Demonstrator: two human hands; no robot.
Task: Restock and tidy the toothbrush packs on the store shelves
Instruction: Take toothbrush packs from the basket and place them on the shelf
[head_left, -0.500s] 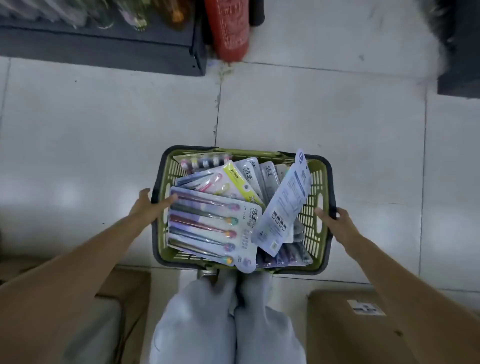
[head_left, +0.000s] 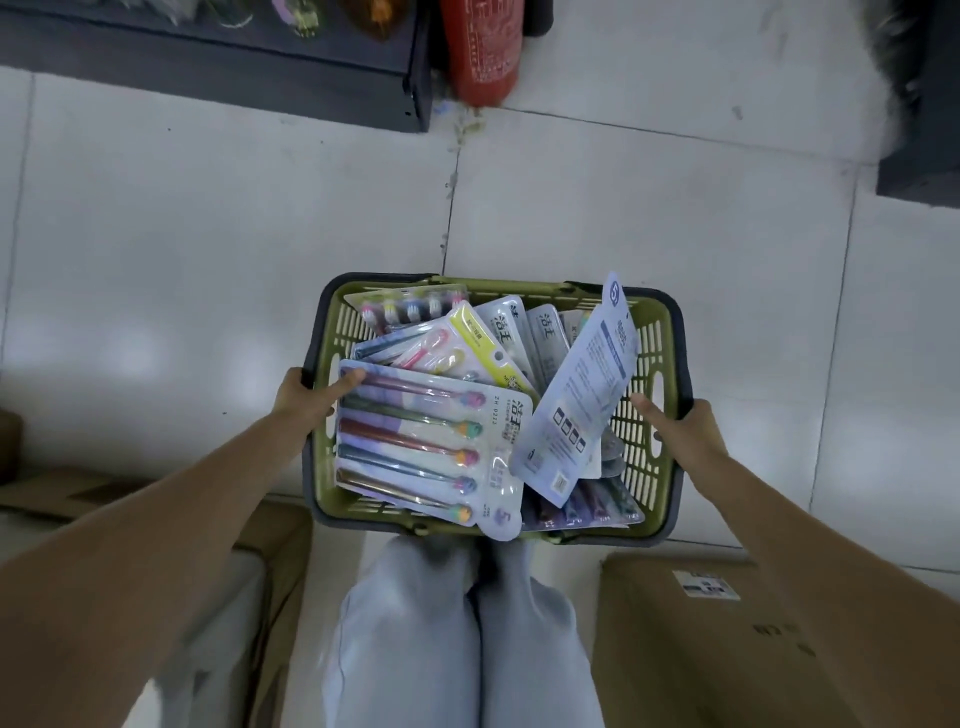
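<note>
**Basket gripped at both short ends, packs lying between the hands**

The green basket (head_left: 644, 332) is held over the tiled floor (head_left: 208, 249). Its left rim is gripped by the left hand (head_left: 306, 397), thumb on the five-brush toothbrush pack (head_left: 426, 441), whose long axis runs left to right. The right rim is gripped by the right hand (head_left: 685, 431); a pale blue pack (head_left: 582, 395) leans upright just beside it.

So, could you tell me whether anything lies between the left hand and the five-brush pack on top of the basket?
Nothing visible does: the left hand grips the basket rim, its thumb already on the five-brush pack.
</note>
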